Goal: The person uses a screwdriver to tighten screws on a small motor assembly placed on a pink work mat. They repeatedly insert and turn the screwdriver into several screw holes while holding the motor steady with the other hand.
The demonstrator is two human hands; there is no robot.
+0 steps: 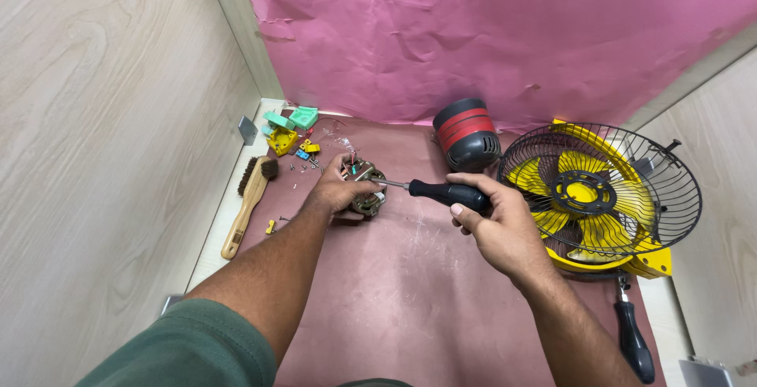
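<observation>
My left hand [337, 191] grips a small fan motor [368, 190] with copper windings, holding it on the brown mat [410, 292]. In my right hand [493, 221] is a black-handled screwdriver [445, 192], held level, its metal tip touching the motor beside my left fingers. A yellow fan with a black wire cage [599, 198] lies on its back at the right, just past my right hand. The black and red motor housing [467, 135] stands behind the screwdriver.
A wooden-handled brush [248, 202] lies at the mat's left edge. Green, yellow and blue plastic parts [288, 131] and loose screws [303, 165] sit at the back left. A second black-handled screwdriver [635, 340] lies at the front right. Wood panels and pink paper wall the space.
</observation>
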